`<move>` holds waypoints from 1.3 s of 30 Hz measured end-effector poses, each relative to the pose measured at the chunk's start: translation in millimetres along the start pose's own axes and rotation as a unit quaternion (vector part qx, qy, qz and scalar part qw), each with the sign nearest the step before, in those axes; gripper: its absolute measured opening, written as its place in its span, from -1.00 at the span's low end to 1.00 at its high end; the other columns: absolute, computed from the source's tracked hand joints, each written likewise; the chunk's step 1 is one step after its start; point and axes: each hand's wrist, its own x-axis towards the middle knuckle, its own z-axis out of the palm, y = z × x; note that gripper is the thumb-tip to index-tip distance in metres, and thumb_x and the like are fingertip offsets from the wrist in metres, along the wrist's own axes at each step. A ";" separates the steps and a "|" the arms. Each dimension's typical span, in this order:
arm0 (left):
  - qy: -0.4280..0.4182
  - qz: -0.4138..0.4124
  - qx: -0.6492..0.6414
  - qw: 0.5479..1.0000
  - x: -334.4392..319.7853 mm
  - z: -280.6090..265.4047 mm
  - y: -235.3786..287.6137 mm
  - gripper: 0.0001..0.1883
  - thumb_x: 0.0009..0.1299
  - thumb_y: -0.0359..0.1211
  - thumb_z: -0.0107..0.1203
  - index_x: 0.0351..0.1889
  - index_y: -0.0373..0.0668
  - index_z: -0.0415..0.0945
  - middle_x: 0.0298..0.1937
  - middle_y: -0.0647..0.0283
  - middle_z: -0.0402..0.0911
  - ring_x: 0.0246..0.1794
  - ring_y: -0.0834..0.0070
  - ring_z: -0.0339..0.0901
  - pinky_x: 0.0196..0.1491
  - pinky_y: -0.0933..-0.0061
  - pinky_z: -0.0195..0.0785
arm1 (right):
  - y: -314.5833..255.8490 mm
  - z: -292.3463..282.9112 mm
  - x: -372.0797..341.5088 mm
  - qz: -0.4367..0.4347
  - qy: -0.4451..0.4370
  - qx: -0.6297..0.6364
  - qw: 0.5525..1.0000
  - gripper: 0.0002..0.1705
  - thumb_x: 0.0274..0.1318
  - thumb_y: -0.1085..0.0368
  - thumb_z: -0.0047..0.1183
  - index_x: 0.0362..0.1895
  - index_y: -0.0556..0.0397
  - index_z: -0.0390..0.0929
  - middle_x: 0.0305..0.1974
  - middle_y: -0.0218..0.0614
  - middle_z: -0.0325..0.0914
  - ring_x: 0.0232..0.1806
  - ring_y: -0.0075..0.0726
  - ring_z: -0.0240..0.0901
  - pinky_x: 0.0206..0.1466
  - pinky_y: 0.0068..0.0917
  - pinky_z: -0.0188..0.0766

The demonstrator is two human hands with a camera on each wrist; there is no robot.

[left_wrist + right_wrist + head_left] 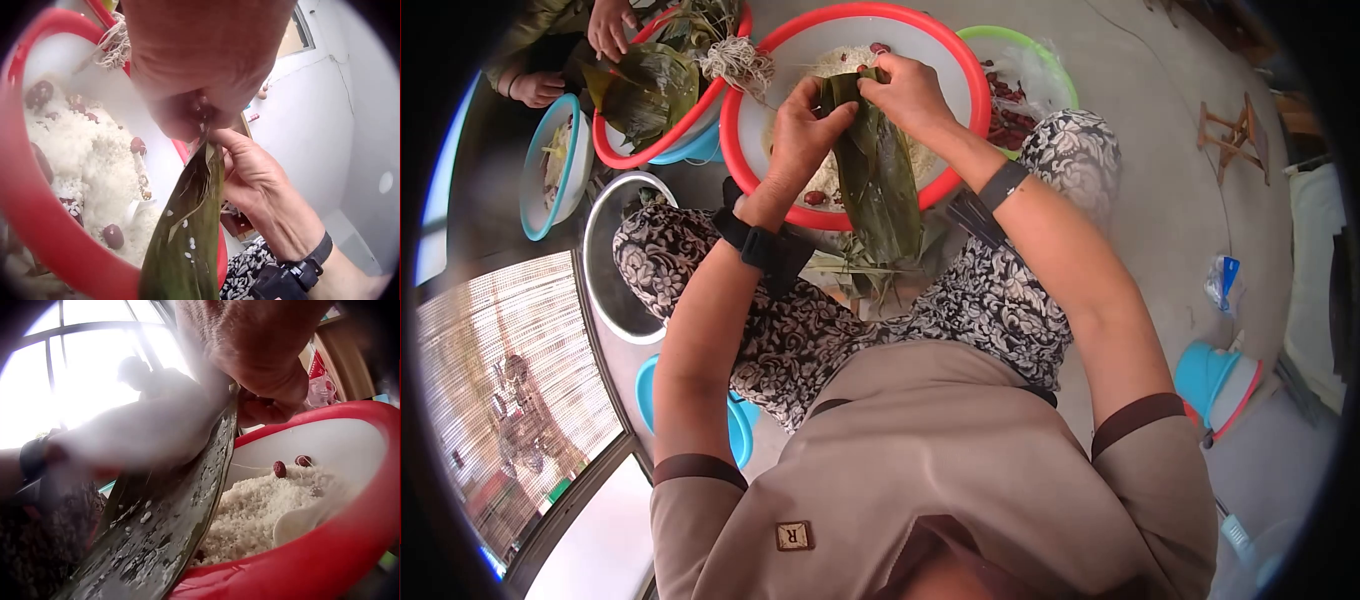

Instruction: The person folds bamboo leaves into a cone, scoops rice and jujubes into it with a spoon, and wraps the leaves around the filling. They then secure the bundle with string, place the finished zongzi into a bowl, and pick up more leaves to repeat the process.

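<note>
Long green leaves (878,185) hang from both hands, overlapping, over the near rim of a red-rimmed basin (960,180). My left hand (805,138) pinches their upper end between thumb and fingers. Close beside it, my right hand (910,98) grips the other side of the same end. Wet rice grains cling to the leaf surface (150,550) in the right wrist view. White rice (103,169) with red dates (113,236) fills the basin below. A pale spoon (294,526) lies in the rice. Fingertips are partly hidden behind the leaves.
At the upper left, another red-rimmed basin (613,148) holds leaves and a bundle of string (738,65). Another person's hands (537,90) are beside it. A green-rimmed basin (1040,50) with dates stands at right, and a steel basin (600,290) by my left knee.
</note>
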 end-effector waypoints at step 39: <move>-0.068 -0.192 -0.290 0.935 -3.1 -8.0 -1.4 -0.57 0.52 -0.13 -0.05 0.18 -0.25 0.38 -0.05 0.18 0.55 -0.11 0.43 0.57 -0.04 0.39 0.47 | 0.6 -10.6 2.0 0.139 -0.200 0.297 0.923 -0.60 0.08 0.36 0.03 0.05 0.11 0.48 -0.18 -0.32 0.56 -0.17 -0.39 0.55 -0.22 -0.44 0.58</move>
